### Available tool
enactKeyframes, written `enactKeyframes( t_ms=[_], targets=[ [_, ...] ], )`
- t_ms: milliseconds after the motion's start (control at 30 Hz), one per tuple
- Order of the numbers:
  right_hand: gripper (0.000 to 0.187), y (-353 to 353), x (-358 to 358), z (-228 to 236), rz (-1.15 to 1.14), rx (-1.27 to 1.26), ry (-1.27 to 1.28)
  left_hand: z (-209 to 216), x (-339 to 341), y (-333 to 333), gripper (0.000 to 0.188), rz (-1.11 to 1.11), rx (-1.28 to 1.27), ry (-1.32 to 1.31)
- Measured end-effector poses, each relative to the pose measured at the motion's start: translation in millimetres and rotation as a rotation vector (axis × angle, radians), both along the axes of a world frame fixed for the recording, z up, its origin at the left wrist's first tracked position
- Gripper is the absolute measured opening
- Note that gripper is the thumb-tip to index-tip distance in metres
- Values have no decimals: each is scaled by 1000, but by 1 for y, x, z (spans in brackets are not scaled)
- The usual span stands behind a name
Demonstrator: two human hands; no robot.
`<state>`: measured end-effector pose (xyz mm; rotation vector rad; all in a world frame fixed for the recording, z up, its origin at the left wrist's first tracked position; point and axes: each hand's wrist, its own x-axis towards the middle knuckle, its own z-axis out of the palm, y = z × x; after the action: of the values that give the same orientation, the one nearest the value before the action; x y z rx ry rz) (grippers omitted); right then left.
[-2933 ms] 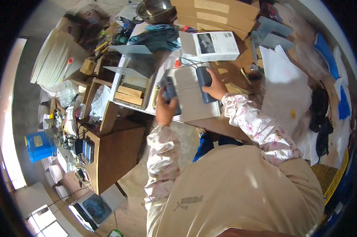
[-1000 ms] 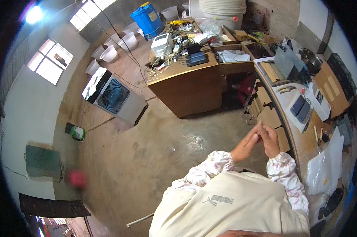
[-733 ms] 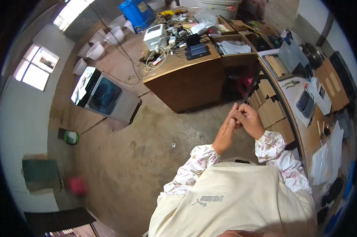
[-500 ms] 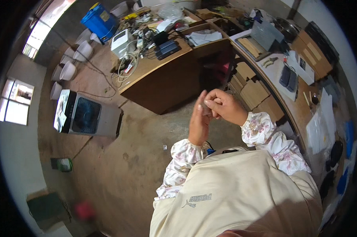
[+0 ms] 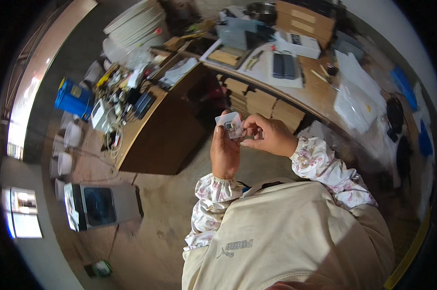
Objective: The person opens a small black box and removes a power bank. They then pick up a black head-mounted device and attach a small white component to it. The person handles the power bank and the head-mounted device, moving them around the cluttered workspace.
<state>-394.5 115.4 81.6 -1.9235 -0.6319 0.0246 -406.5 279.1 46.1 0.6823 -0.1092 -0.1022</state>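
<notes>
In front of my chest my left hand [image 5: 224,157] grips a small, clear, flat plastic case [image 5: 234,119] from below, its thumb along the left side. A little dark square piece [image 5: 229,126], perhaps a chip or card, shows in the middle of the case. My right hand [image 5: 275,137] is at the case's right edge with its fingers curled and the thumb bent in. Whether its fingertips pinch the edge or some small thing cannot be made out. Both forearms wear white floral sleeve covers.
A wooden desk [image 5: 151,145] with cables and clutter stands ahead to the left. On the right-hand worktable are pliers [image 5: 253,60], a dark two-part device [image 5: 283,66], a white box [image 5: 298,44] and plastic bags [image 5: 356,113]. An air cooler [image 5: 124,205] is on the floor at left.
The view has swung to the right. My hands, earlier pressed close together, have drawn apart a little, and the clear case now shows in my left hand.
</notes>
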Motion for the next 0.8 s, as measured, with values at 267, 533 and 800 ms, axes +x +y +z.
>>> enactKeyframes(
  t_ms=[267,533,800],
  targets=[
    [20,-153,-40,-14,-297,-384,-666,0,-13,-143,50,-352,147,109],
    [15,-230,-63,-27,-637,-111,-402,0,-16,-256,49,-335,209,-49],
    [27,-295,-60,-26,-433,572,324,-13,37,-331,41,-938,196,4]
  ],
)
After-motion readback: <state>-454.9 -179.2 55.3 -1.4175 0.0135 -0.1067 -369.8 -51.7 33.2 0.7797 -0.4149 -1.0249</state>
